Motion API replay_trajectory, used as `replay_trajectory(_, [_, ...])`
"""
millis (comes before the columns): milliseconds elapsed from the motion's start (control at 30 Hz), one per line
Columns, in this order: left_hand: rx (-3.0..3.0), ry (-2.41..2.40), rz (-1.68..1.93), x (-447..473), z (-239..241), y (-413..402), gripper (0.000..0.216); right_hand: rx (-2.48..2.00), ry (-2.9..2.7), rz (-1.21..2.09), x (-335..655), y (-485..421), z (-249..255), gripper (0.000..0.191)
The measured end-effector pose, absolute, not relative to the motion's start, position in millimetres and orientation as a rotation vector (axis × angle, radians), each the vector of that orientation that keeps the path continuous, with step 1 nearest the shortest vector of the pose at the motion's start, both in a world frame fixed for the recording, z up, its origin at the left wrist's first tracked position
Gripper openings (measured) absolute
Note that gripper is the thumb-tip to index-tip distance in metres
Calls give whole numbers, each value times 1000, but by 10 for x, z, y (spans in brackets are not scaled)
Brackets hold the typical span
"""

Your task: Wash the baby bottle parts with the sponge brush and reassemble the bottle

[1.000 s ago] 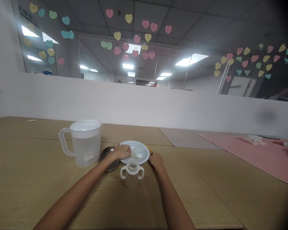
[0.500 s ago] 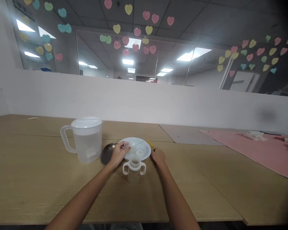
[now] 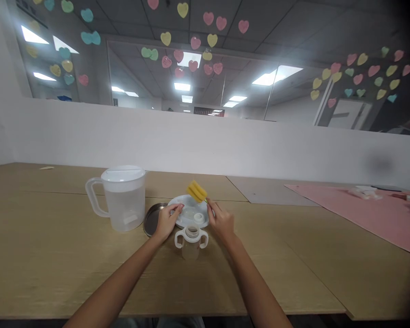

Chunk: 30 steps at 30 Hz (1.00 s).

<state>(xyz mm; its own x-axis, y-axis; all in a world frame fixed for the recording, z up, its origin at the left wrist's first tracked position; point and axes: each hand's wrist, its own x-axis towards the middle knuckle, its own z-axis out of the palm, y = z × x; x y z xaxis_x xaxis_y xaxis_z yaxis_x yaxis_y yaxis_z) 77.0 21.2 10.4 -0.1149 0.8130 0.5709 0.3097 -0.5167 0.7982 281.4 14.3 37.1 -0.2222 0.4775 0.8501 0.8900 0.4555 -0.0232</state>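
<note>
My right hand [image 3: 222, 222] grips the thin handle of a yellow sponge bottle brush [image 3: 197, 191], its head raised over the far rim of a white plate [image 3: 177, 199]. Over the plate's left side, my left hand [image 3: 167, 220] is closed in a pinch; whatever sits between its fingertips is too small to make out. A white ring-shaped piece [image 3: 198, 218] lies on the plate, with a clear part beside it. Just in front of the plate stands an uncapped clear baby bottle [image 3: 191, 248] with two white handles, between my forearms.
Left of my hands stands a lidded translucent pitcher [image 3: 126, 205] with liquid in it. A round metal dish [image 3: 151, 219] sits partly behind my left hand. At the right, a pink mat [image 3: 369, 214] carries several small items. A white wall [image 3: 191, 141] borders the table's back.
My right hand has lifted the yellow brush from beside the plate up and leftward over it. In my left fingers, the small clear round piece seen before no longer shows plainly.
</note>
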Motion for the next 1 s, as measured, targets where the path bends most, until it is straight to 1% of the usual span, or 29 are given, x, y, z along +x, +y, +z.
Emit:
replay_trajectory(67, [1775, 1244, 1670, 771, 91, 216, 36, -1054, -1915, -658, 2806, 156, 304, 31])
replay_trajectory(200, [1824, 1270, 1668, 774, 73, 219, 33, -983, -1955, -629, 2780, 168, 234, 29])
replay_trajectory(567, [1746, 1316, 1684, 754, 68, 189, 31, -989, -1955, -567, 2770, 150, 237, 29])
replay_trajectory(767, [1794, 1285, 1667, 760, 48, 193, 40, -998, -1959, -556, 2773, 146, 233, 28])
replay_trajectory(1000, [1710, 1286, 1707, 741, 17, 238, 33, -1039, -1957, -564, 2783, 163, 221, 27])
